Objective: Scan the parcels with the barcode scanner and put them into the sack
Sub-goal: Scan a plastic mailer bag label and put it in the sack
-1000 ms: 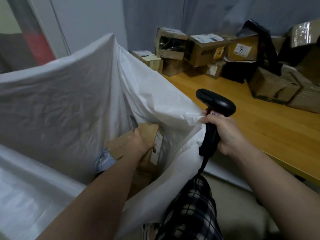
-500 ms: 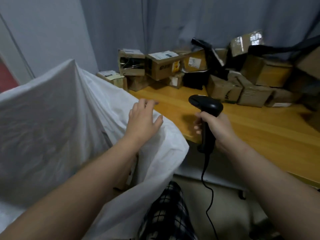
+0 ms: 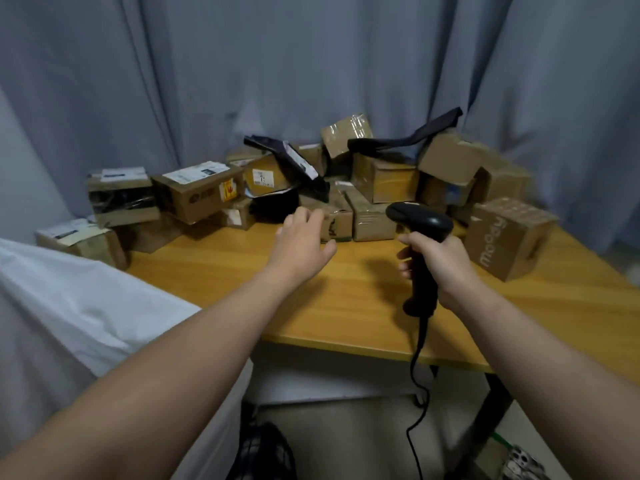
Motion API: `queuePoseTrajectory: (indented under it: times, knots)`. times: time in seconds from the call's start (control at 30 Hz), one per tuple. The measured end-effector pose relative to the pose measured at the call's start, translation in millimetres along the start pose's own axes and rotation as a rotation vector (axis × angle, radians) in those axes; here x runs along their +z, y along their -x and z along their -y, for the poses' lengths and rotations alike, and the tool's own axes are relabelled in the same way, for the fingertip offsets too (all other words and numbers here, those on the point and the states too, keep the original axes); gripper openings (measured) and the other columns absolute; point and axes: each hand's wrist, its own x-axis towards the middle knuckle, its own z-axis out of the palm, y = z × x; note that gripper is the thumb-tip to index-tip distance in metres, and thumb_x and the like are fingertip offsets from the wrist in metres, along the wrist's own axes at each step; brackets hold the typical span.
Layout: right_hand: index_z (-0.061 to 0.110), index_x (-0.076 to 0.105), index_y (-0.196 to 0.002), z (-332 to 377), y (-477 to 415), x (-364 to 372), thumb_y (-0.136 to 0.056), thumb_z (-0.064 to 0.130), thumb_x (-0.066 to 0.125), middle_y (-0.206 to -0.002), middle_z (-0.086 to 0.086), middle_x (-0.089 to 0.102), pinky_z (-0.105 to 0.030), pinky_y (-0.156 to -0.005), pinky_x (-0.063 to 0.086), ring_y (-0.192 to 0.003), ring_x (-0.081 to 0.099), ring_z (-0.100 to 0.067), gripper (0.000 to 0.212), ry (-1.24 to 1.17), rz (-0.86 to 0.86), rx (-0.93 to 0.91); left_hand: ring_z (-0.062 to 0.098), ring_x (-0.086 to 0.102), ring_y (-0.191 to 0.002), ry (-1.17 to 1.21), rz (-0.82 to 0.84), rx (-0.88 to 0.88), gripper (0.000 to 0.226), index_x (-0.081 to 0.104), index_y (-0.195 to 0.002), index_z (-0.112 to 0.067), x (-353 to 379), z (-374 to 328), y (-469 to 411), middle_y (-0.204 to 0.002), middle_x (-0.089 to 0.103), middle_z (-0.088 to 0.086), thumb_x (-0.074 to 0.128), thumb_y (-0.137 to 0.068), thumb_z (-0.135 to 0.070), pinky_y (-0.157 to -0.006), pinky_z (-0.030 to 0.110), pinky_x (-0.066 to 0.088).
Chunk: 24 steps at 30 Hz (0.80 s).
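My left hand [image 3: 304,239] hovers open-fingered before parcels [image 3: 202,195] piled at the back of the table [image 3: 346,299] while my right hand [image 3: 441,268] grips the barcode scanner [image 3: 420,225]; the sack [image 3: 69,306], cropped at left, hides its contents.

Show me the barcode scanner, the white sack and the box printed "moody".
barcode scanner [image 3: 424,221]: head view, on its black head.
white sack [image 3: 69,306]: head view, on its bare fabric.
box printed "moody" [image 3: 498,247]: head view, on its printed side.
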Motion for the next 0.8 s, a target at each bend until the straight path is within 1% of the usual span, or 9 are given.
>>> queuePoseTrajectory:
  times: [0.13,0.27,0.33,0.4,0.47,0.57,0.63,0.7,0.8]
  knots:
    - [0.006,0.067,-0.098,15,-41,22,-0.089,0.017,0.066,-0.077,-0.010,0.066,-0.024,-0.054,0.053,-0.057,0.063,-0.015,0.015,0.009,0.076,0.034,0.030,0.045,-0.123,0.138,-0.009,-0.186,0.053,0.041,-0.138,-0.015,3,31,-58,-0.133,0.046,0.011,0.055,-0.093,-0.040,-0.102,0.043,0.042]
    - [0.004,0.068,-0.096,38,-91,48,-0.090,0.018,0.065,-0.072,-0.007,0.065,-0.022,-0.053,0.053,-0.057,0.062,-0.014,0.016,-0.043,0.093,0.042,0.030,0.050,-0.123,0.572,-0.085,-0.487,0.065,0.042,-0.139,-0.009,-1,63,-126,-0.133,0.051,0.011,0.057,-0.091,-0.050,-0.098,0.036,0.044]
    - [0.005,0.068,-0.094,47,-115,58,-0.090,0.018,0.065,-0.072,-0.007,0.064,-0.022,-0.053,0.052,-0.057,0.060,-0.014,0.014,-0.064,0.103,0.036,0.026,0.054,-0.114,0.793,-0.134,-0.592,0.058,0.046,-0.135,-0.008,0,68,-156,-0.122,0.056,0.006,0.056,-0.093,-0.047,-0.086,0.028,0.041]
    - [0.006,0.067,-0.093,48,-133,66,-0.090,0.016,0.064,-0.072,-0.007,0.063,-0.022,-0.054,0.051,-0.057,0.059,-0.014,0.012,-0.069,0.138,0.048,0.018,0.059,-0.095,0.972,-0.210,-0.647,0.039,0.058,-0.113,-0.010,10,72,-182,-0.098,0.062,-0.002,0.058,-0.092,-0.043,-0.070,0.023,0.043]
    - [0.005,0.067,-0.094,44,-146,72,-0.089,0.017,0.064,-0.072,-0.007,0.063,-0.021,-0.053,0.050,-0.058,0.059,-0.014,0.013,-0.053,0.157,0.070,0.015,0.062,-0.088,1.040,-0.257,-0.672,0.033,0.063,-0.097,-0.009,22,77,-202,-0.089,0.065,-0.002,0.063,-0.090,-0.041,-0.068,0.024,0.046]
    - [0.004,0.067,-0.094,35,-157,76,-0.089,0.017,0.065,-0.074,-0.009,0.063,-0.021,-0.052,0.050,-0.058,0.059,-0.014,0.014,-0.045,0.158,0.110,0.021,0.067,-0.091,1.071,-0.302,-0.716,0.022,0.064,-0.083,-0.015,40,88,-226,-0.092,0.070,0.002,0.070,-0.085,-0.036,-0.084,0.037,0.055]
    - [0.003,0.067,-0.094,31,-160,77,-0.089,0.017,0.065,-0.074,-0.009,0.063,-0.021,-0.053,0.050,-0.057,0.058,-0.015,0.014,-0.058,0.153,0.125,0.025,0.068,-0.089,1.079,-0.318,-0.730,0.013,0.062,-0.078,-0.018,47,94,-236,-0.091,0.070,0.005,0.069,-0.087,-0.025,-0.086,0.043,0.056]
    - [0.003,0.067,-0.094,31,-160,76,-0.089,0.017,0.066,-0.073,-0.009,0.064,-0.022,-0.053,0.050,-0.057,0.058,-0.015,0.014,-0.079,0.146,0.125,0.026,0.068,-0.090,1.084,-0.337,-0.689,0.010,0.063,-0.083,-0.019,44,92,-239,-0.094,0.070,0.005,0.060,-0.092,-0.017,-0.087,0.044,0.056]
    - [0.003,0.067,-0.095,33,-155,71,-0.088,0.016,0.066,-0.072,-0.007,0.065,-0.021,-0.053,0.051,-0.056,0.060,-0.014,0.015,-0.122,0.141,0.099,0.014,0.064,-0.094,1.104,-0.358,-0.517,0.017,0.058,-0.113,-0.018,23,74,-224,-0.105,0.066,-0.004,0.047,-0.100,-0.019,-0.083,0.034,0.055]
